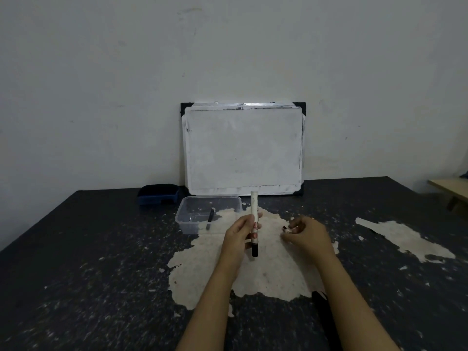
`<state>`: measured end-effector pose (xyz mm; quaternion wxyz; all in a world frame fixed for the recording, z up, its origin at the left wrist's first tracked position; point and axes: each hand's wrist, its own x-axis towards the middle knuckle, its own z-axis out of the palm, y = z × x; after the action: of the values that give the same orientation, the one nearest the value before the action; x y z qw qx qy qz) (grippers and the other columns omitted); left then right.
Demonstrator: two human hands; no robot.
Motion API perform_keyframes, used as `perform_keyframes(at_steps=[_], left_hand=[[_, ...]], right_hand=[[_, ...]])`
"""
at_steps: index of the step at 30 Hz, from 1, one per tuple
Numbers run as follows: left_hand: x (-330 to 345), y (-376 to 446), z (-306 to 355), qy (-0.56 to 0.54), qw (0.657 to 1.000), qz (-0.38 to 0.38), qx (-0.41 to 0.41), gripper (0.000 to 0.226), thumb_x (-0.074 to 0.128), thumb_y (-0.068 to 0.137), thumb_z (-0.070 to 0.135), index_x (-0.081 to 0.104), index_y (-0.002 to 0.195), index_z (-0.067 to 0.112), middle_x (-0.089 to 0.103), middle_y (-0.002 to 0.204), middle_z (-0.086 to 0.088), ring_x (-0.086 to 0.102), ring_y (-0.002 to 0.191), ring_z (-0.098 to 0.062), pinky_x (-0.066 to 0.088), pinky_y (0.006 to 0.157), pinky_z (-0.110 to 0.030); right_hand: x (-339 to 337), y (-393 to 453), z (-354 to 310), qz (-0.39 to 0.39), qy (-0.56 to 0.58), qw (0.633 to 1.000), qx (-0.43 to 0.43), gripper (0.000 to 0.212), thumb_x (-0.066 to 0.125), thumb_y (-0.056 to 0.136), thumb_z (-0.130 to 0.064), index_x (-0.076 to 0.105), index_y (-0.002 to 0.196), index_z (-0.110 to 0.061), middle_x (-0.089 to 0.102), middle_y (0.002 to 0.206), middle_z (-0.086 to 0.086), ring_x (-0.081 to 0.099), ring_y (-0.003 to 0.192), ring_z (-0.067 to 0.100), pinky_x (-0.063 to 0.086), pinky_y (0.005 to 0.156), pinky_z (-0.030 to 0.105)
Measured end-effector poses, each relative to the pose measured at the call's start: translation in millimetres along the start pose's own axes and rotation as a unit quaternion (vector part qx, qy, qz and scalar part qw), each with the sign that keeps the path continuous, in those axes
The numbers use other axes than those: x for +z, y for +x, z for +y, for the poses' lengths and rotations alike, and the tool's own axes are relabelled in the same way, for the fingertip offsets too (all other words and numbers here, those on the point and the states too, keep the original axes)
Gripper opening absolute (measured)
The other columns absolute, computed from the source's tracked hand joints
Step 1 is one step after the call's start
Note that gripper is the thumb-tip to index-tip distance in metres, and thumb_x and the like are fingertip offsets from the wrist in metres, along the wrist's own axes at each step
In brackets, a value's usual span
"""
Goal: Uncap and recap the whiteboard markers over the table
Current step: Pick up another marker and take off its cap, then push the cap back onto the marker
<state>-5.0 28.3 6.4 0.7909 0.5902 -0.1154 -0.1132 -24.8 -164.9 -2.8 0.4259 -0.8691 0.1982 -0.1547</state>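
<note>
My left hand [239, 236] grips a white whiteboard marker [254, 211] around its middle and holds it upright above the table [88, 249]. The marker's black end points down. My right hand [306, 235] hovers just to the right of it with its fingers curled around a small dark-and-pale piece [286, 229] that looks like the marker's cap, mostly hidden by the fingers. The two hands are apart. A second, dark marker [209, 219] lies inside a clear plastic container [184, 214] behind my left hand.
A small whiteboard [243, 148] leans on the wall at the table's back edge, with a blue eraser [158, 193] to its left. The dark tabletop has pale worn patches [405, 239]. A dark long object [324, 315] lies under my right forearm. A wooden ledge [450, 188] sticks in at far right.
</note>
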Motion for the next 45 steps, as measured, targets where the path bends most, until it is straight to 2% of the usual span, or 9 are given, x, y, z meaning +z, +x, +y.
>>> perform_keyframes(at_steps=[5, 7, 11, 16, 20, 27, 34, 40, 45], left_hand=[[0, 2, 0, 0.009, 1.0, 0.008, 0.011, 0.017, 0.058, 0.097, 0.027, 0.073, 0.104, 0.021, 0.064, 0.089, -0.002, 0.053, 0.068, -0.007, 0.049, 0.066, -0.019], [0, 3, -1, 0.025, 0.999, 0.015, 0.031, 0.016, 0.061, 0.095, 0.027, 0.072, 0.104, 0.02, 0.064, 0.085, 0.001, 0.051, 0.065, -0.007, 0.047, 0.062, -0.019], [-2, 4, -4, 0.134, 0.987, 0.033, 0.078, 0.021, 0.058, 0.097, 0.032, 0.072, 0.109, 0.023, 0.067, 0.087, 0.004, 0.053, 0.069, -0.005, 0.043, 0.058, -0.012], [-5, 6, -9, 0.198, 0.975, 0.04, 0.097, 0.028, 0.056, 0.097, 0.035, 0.072, 0.115, 0.021, 0.071, 0.102, -0.001, 0.061, 0.09, -0.007, 0.045, 0.072, -0.017], [-7, 8, -11, 0.223, 0.969, 0.045, 0.102, 0.031, 0.056, 0.097, 0.035, 0.071, 0.119, 0.02, 0.068, 0.106, 0.0, 0.061, 0.099, -0.012, 0.048, 0.082, -0.023], [-10, 5, -9, 0.252, 0.96, 0.048, 0.114, 0.028, 0.056, 0.097, 0.034, 0.072, 0.116, 0.022, 0.067, 0.102, 0.002, 0.06, 0.096, -0.011, 0.045, 0.078, -0.021], [-12, 7, -9, 0.29, 0.948, 0.041, 0.126, 0.025, 0.055, 0.098, 0.033, 0.073, 0.111, 0.022, 0.066, 0.097, 0.0, 0.06, 0.089, -0.012, 0.046, 0.073, -0.022], [-17, 8, -8, 0.282, 0.954, 0.023, 0.101, 0.025, 0.049, 0.101, 0.029, 0.071, 0.107, 0.021, 0.07, 0.084, 0.005, 0.054, 0.069, -0.009, 0.042, 0.066, -0.028], [-16, 1, -2, 0.301, 0.947, 0.015, 0.109, 0.025, 0.051, 0.099, 0.039, 0.072, 0.106, 0.026, 0.065, 0.08, 0.009, 0.049, 0.057, 0.002, 0.036, 0.054, -0.012]], right_hand=[[-2, 3, -1, 0.021, 0.048, 0.999, 0.0, 0.018, 0.081, 0.079, -0.015, 0.072, 0.094, -0.011, 0.072, 0.089, 0.007, 0.067, 0.08, 0.016, 0.053, 0.069, 0.024], [-4, 2, -7, 0.023, 0.135, 0.991, -0.01, 0.02, 0.08, 0.081, -0.019, 0.073, 0.098, -0.01, 0.074, 0.091, 0.009, 0.071, 0.084, 0.02, 0.057, 0.071, 0.026], [-9, -7, -29, -0.018, 0.377, 0.925, -0.038, 0.026, 0.074, 0.086, -0.017, 0.073, 0.11, -0.006, 0.076, 0.096, 0.015, 0.074, 0.088, 0.023, 0.062, 0.077, 0.028], [-9, -9, -37, 0.012, 0.439, 0.897, -0.056, 0.013, 0.072, 0.088, -0.014, 0.073, 0.101, -0.011, 0.076, 0.087, 0.009, 0.073, 0.077, 0.014, 0.061, 0.072, 0.024], [-11, -8, -35, 0.015, 0.439, 0.896, -0.067, 0.014, 0.071, 0.088, -0.016, 0.075, 0.102, -0.013, 0.077, 0.088, 0.006, 0.072, 0.077, 0.011, 0.06, 0.071, 0.022], [-13, -10, -35, -0.007, 0.388, 0.915, -0.107, 0.018, 0.073, 0.087, -0.013, 0.076, 0.104, -0.009, 0.078, 0.094, 0.011, 0.073, 0.081, 0.015, 0.059, 0.071, 0.021], [-11, -12, -40, -0.053, 0.37, 0.919, -0.128, 0.021, 0.071, 0.087, -0.004, 0.075, 0.108, -0.001, 0.076, 0.089, 0.013, 0.071, 0.076, 0.013, 0.06, 0.072, 0.022], [-15, -11, -36, -0.084, 0.325, 0.932, -0.138, 0.025, 0.069, 0.09, -0.009, 0.075, 0.114, -0.011, 0.078, 0.098, 0.005, 0.074, 0.078, 0.016, 0.062, 0.077, 0.028], [-15, -12, -38, -0.086, 0.273, 0.944, -0.165, 0.023, 0.065, 0.092, -0.004, 0.076, 0.108, -0.017, 0.076, 0.096, 0.0, 0.073, 0.076, 0.006, 0.06, 0.075, 0.022]])
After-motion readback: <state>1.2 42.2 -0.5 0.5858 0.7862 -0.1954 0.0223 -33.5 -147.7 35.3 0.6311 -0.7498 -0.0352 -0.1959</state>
